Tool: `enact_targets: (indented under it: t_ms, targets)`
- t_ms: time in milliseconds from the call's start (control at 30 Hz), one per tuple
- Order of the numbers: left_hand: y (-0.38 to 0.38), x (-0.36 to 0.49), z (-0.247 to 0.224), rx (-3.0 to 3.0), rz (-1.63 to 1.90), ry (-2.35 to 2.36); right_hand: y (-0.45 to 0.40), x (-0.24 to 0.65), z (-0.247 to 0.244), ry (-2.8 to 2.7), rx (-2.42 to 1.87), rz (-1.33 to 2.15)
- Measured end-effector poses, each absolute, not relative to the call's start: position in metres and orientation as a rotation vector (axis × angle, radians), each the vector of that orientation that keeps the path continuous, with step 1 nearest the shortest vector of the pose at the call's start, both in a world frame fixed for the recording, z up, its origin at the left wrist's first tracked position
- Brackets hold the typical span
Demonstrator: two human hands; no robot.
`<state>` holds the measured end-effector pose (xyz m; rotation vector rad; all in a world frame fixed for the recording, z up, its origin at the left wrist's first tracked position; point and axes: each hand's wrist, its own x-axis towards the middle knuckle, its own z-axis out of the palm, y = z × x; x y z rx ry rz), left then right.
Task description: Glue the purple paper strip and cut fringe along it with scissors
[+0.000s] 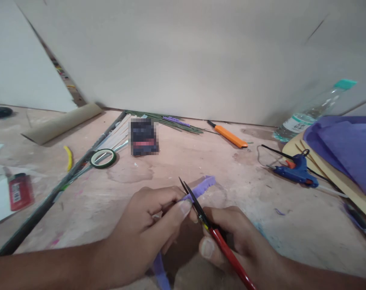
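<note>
Between the thumb and fingers of my left hand is a narrow purple strip, which looks like paper or foam. Its far end shows a row of small cuts along one edge, and its other end hangs down below the hand. My right hand grips red-handled scissors. Their dark blades point up and left and lie across the strip, just beside my left thumb. The blades are slightly apart at the tips. Part of the strip is hidden inside my left hand.
A blue glue gun, purple sheets and a water bottle are at right. An orange cutter and green stems lie by the wall. Green tape, a cardboard tube and a red container are left.
</note>
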<state>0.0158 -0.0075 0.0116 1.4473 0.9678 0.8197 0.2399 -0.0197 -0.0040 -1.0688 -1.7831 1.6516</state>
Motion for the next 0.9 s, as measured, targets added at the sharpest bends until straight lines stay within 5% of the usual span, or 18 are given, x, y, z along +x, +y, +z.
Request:
enact_targets:
  t_ms: [900]
  targets:
    - [-0.007, 0.013, 0.006, 1.338, 0.851, 0.935, -0.017, 0.235, 0.004, -1.697, -1.052, 1.689]
